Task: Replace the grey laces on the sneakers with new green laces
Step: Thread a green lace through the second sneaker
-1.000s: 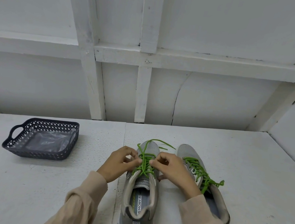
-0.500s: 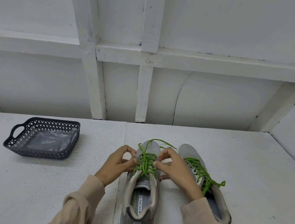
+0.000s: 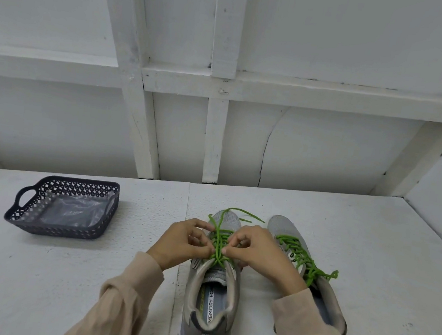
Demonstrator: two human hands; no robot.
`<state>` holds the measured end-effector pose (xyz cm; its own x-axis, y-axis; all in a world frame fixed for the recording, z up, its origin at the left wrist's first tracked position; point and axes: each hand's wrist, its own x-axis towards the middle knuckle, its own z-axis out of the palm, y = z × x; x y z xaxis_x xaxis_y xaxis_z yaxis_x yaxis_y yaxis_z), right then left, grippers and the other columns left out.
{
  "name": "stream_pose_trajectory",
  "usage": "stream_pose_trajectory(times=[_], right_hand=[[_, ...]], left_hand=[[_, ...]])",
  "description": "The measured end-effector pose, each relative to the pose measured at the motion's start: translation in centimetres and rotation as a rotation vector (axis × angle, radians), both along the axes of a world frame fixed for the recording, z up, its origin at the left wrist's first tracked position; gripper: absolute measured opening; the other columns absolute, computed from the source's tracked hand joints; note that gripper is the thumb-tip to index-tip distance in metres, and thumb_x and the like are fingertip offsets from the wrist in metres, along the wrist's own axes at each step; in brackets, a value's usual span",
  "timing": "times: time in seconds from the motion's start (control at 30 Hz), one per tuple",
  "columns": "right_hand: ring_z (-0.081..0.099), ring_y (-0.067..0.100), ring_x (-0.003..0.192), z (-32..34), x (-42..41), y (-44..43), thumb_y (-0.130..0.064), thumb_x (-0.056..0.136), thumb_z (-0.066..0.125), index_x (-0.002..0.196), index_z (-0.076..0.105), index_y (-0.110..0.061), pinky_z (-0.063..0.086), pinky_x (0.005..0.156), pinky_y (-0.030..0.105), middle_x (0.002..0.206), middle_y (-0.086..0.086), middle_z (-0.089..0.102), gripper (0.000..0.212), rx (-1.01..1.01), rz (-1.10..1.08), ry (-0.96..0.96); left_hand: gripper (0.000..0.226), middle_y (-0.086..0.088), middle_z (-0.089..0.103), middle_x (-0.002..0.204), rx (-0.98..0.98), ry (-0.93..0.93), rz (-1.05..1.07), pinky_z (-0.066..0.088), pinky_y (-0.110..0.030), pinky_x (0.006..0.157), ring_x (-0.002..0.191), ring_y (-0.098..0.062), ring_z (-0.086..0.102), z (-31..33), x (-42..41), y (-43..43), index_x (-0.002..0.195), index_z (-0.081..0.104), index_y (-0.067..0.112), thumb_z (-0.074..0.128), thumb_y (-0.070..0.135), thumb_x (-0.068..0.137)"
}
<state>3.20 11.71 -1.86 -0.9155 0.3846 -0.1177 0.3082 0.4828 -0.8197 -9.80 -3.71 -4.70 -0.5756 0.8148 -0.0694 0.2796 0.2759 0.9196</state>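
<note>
Green lace (image 3: pixel 219 236) pinched mid-table (image 3: pixel 370 253), left hand (image 3: pixel 181 241), right hand (image 3: pixel 259 253)

— From where did the camera look?
— From the person's head: one wide-angle view, facing forward and down across the worktop (image 3: pixel 356 251) to the far wall (image 3: pixel 338 43).
— How near was it?
— Near. The sleeves (image 3: pixel 122 302) showed at the near edge, and the left hand (image 3: pixel 181 241) and right hand (image 3: pixel 257 251) met at the green lace (image 3: pixel 218 236) just below mid-frame; the wall filled the upper half.
</note>
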Motion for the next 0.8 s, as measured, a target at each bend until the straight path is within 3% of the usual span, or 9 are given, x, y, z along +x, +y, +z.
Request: stream_pose_trajectory(times=[0.13,0.23,0.37,0.47,0.57,0.67,0.8], right_hand=[[0.062,0.021,0.066,0.3,0.2,-0.2,-0.007,0.082,0.064,0.062,0.059,-0.017,0.058,0.071,0.049,0.088,0.018,0.069,0.022,0.026,0.066,-0.014],[0.058,0.019,0.075,0.4,0.8,0.1,-0.002,0.088,0.055,0.069,0.053,-0.006,0.058,0.075,0.042,0.099,0.029,0.062,0.02,-0.13,0.052,-0.025],[0.057,0.016,0.084,-0.3,0.8,0.9,-0.003,0.091,0.055,0.066,0.053,-0.011,0.059,0.082,0.046,0.099,0.01,0.057,0.026,-0.361,-0.018,-0.017],[0.06,0.016,0.073,-0.5,0.4,0.9,-0.014,0.088,0.067,0.072,0.064,-0.009,0.06,0.079,0.048,0.083,0.011,0.064,0.017,-0.329,-0.013,-0.006],[0.062,0.019,0.068,-0.3,0.3,0.4,-0.024,0.085,0.073,0.077,0.068,-0.008,0.059,0.072,0.044,0.075,0.01,0.068,0.019,-0.247,0.033,0.0],[0.061,0.02,0.075,-0.4,0.2,0.5,-0.011,0.088,0.068,0.075,0.065,-0.008,0.058,0.067,0.039,0.078,0.01,0.065,0.013,-0.283,0.015,0.023],[0.066,0.022,0.084,-0.6,0.8,0.6,0.0,0.088,0.058,0.066,0.056,-0.005,0.06,0.065,0.036,0.093,0.022,0.064,0.023,-0.404,-0.125,0.064]], left_hand=[[0.02,0.021,0.063,0.111,-0.002,0.003,0.058,0.052,-0.03,0.079,0.076,-0.011,0.069,-0.3,0.6,-0.1,0.073,0.07,0.007,0.071,0.027,0.068],[0.016,0.009,0.061,0.119,0.03,-0.073,0.082,0.051,-0.025,0.075,0.073,-0.007,0.067,-0.7,0.7,-0.6,0.07,0.063,0.003,0.062,0.004,0.086],[0.022,0.006,0.06,0.122,0.032,-0.076,0.058,0.051,-0.023,0.075,0.071,-0.002,0.064,-0.7,0.7,-1.0,0.069,0.057,0.006,0.056,0.001,0.09],[0.013,0.006,0.059,0.122,0.052,-0.081,0.059,0.053,-0.031,0.081,0.082,-0.01,0.069,-0.7,0.4,-0.7,0.077,0.064,0.005,0.065,0.009,0.089],[0.009,0.006,0.061,0.119,0.082,-0.074,0.033,0.053,-0.024,0.079,0.093,-0.017,0.069,-0.6,0.3,-0.5,0.08,0.071,0.011,0.076,0.019,0.081],[0.011,0.001,0.062,0.119,0.082,-0.075,0.042,0.052,-0.021,0.074,0.087,-0.018,0.069,-0.9,0.3,-0.5,0.08,0.07,0.002,0.075,0.011,0.083],[0.017,-0.005,0.06,0.121,0.136,-0.162,0.114,0.057,-0.028,0.078,0.088,-0.022,0.071,-1.3,0.5,-0.9,0.078,0.06,0.006,0.057,0.004,0.094]])
